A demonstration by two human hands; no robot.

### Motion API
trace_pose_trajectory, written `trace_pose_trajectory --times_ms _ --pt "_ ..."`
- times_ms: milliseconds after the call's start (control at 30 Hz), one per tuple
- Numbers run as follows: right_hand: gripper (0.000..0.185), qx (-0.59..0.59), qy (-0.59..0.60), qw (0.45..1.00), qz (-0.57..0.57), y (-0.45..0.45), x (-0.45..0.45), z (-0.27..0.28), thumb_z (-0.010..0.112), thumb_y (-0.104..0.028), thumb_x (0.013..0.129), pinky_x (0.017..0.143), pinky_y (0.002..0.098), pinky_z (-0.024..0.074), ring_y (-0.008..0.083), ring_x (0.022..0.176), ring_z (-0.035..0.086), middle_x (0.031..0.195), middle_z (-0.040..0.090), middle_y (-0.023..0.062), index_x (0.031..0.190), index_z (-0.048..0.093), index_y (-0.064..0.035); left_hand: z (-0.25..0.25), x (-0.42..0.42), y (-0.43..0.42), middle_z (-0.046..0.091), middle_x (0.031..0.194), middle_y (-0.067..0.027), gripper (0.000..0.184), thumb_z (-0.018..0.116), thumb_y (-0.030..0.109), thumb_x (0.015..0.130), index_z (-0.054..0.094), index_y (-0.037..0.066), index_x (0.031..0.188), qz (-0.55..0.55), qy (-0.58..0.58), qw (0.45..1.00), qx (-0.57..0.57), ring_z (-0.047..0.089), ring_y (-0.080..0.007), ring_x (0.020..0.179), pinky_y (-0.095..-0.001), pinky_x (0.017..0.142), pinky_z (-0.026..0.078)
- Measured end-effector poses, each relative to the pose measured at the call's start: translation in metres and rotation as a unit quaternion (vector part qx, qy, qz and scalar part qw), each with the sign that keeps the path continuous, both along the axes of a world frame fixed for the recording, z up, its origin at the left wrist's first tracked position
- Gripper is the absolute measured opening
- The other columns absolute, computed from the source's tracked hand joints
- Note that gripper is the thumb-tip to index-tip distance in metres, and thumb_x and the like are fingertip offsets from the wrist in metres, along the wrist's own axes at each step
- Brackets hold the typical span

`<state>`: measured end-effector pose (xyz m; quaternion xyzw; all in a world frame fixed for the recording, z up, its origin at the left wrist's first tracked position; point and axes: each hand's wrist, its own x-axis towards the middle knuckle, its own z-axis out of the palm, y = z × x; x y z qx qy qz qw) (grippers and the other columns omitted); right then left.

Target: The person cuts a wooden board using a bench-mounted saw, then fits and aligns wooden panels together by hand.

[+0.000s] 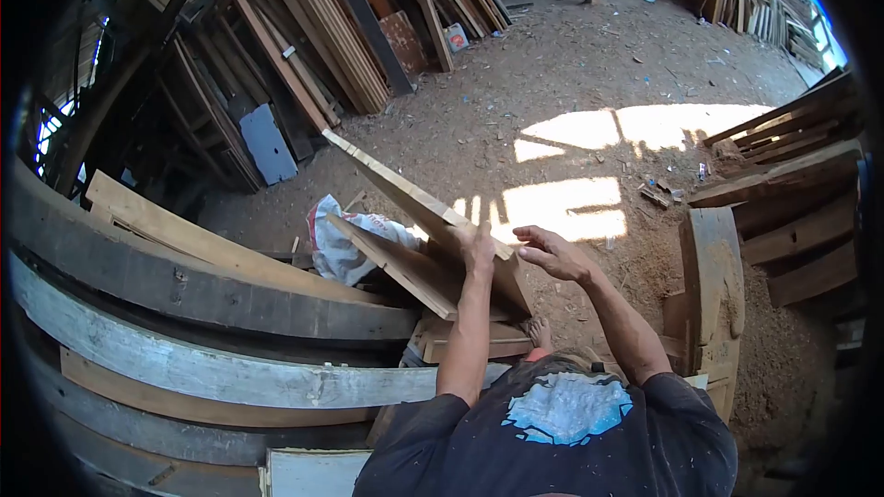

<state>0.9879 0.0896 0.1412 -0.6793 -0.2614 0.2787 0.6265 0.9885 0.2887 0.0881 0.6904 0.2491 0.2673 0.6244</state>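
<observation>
A long wooden board (pixel 391 182) stands on edge in front of me, its pale upper edge running away to the far left. My left hand (pixel 476 247) is closed over that upper edge close to the near end. My right hand (pixel 552 256) is open beside the board's near corner, fingers and thumb apart; whether a fingertip touches the wood I cannot tell. A second wooden panel (pixel 401 262) leans at a slant just left of the board. Behind it lies a white sack (pixel 343 253) with red markings, partly hidden.
Long curved beams (pixel 249 304) and a whitish plank (pixel 221 373) lie at my left. Heavy timber pieces (pixel 714 267) stand on the right, beside sawdust (pixel 773 350). Upright planks (pixel 322 28) lean at the back left. Wood chips litter the sunlit floor (pixel 571 207). My bare foot (pixel 538 329) shows below the board.
</observation>
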Motion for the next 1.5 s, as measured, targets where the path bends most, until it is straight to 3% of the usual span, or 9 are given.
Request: trace_pose_trajectory --times_ms 100,200,300,467,767,1100,1300,1433,1500 --pt "0.062 0.005 -0.021 0.999 0.028 0.034 0.044 -0.008 0.063 -0.036 0.099 0.109 0.0365 0.0424 0.0230 0.127 0.054 0.135 0.060 0.0179 0.145 0.048 0.0030 -0.028 0.027 -0.007 0.024 0.158 -0.0296 0.092 0.060 0.040 0.098 0.007 -0.010 0.155 -0.083 -0.042 0.995 0.032 0.033 -0.0366 0.145 -0.0431 0.118 0.029" --pt "0.055 -0.068 -0.049 0.995 -0.045 0.040 0.083 -0.021 0.067 -0.030 0.094 0.100 0.0337 0.0480 0.0182 0.111 0.062 0.121 0.069 0.0117 0.137 0.057 0.0019 -0.078 0.026 -0.023 0.014 0.159 -0.0393 0.094 0.043 0.055 0.101 0.005 -0.013 0.155 -0.181 -0.049 0.979 0.083 0.020 -0.0481 0.149 -0.0478 0.121 0.023" --pt "0.046 -0.144 -0.095 0.983 -0.063 0.024 0.115 -0.013 0.068 -0.026 0.091 0.090 0.0352 0.0526 0.0177 0.097 0.066 0.105 0.073 0.0109 0.126 0.064 0.0041 -0.088 0.015 -0.031 0.008 0.157 -0.0446 0.085 0.041 0.046 0.104 0.004 -0.010 0.156 -0.384 0.053 0.902 0.191 0.010 -0.0559 0.148 -0.0515 0.123 0.017" --pt "0.042 -0.212 -0.152 0.963 -0.069 -0.009 0.149 -0.027 0.068 -0.018 0.087 0.080 0.0353 0.0532 0.0159 0.087 0.065 0.097 0.073 0.0107 0.121 0.066 0.0059 -0.176 0.043 -0.055 0.004 0.156 -0.0466 0.087 0.045 0.044 0.102 0.000 -0.009 0.156 -0.329 0.067 0.935 0.115 0.007 -0.0598 0.147 -0.0549 0.123 0.014" --pt "0.040 -0.204 -0.092 0.967 -0.118 -0.040 0.180 -0.043 0.067 -0.018 0.081 0.076 0.0352 0.0535 0.0192 0.082 0.067 0.089 0.073 0.0143 0.113 0.070 0.0045 -0.202 0.072 -0.071 0.002 0.153 -0.0495 0.103 0.054 0.051 0.095 -0.005 -0.008 0.156 -0.332 0.128 0.917 0.179 0.005 -0.0603 0.147 -0.0598 0.121 0.011" --pt "0.036 -0.276 -0.109 0.946 -0.129 -0.077 0.223 -0.062 0.065 -0.023 0.082 0.071 0.0390 0.0516 0.0228 0.078 0.066 0.083 0.070 0.0176 0.102 0.068 0.0070 -0.200 0.098 -0.107 -0.006 0.157 -0.0450 0.122 0.064 0.061 0.087 -0.009 -0.008 0.156 -0.328 0.149 0.924 0.130 -0.004 -0.0561 0.149 -0.0571 0.123 0.007" --pt "0.036 -0.275 -0.103 0.950 -0.110 -0.094 0.249 -0.069 0.066 -0.022 0.082 0.072 0.0387 0.0530 0.0236 0.076 0.067 0.084 0.072 0.0162 0.104 0.070 0.0054 -0.158 0.124 -0.150 -0.012 0.156 -0.0451 0.118 0.056 0.065 0.091 -0.008 -0.011 0.154 -0.342 0.179 0.911 0.148 -0.012 -0.0543 0.149 -0.0567 0.123 0.003" --pt "0.035 -0.216 -0.078 0.967 -0.110 -0.091 0.249 -0.082 0.067 -0.030 0.091 0.068 0.0371 0.0513 0.0158 0.073 0.063 0.082 0.073 0.0116 0.108 0.074 0.0005 -0.135 0.140 -0.146 -0.001 0.159 -0.0425 0.104 0.039 0.066 0.099 0.002 -0.013 0.155 -0.268 0.145 0.950 0.061 -0.001 -0.0499 0.152 -0.0500 0.125 0.004" --pt "0.037 -0.213 -0.060 0.972 -0.073 -0.083 0.244 -0.072 0.065 -0.035 0.094 0.064 0.0365 0.0484 0.0126 0.068 0.058 0.074 0.070 0.0092 0.104 0.075 -0.0004 -0.102 0.151 -0.130 0.008 0.158 -0.0426 0.103 0.044 0.064 0.098 0.005 -0.013 0.155 -0.223 0.086 0.970 0.041 0.011 -0.0491 0.151 -0.0491 0.124 0.010"
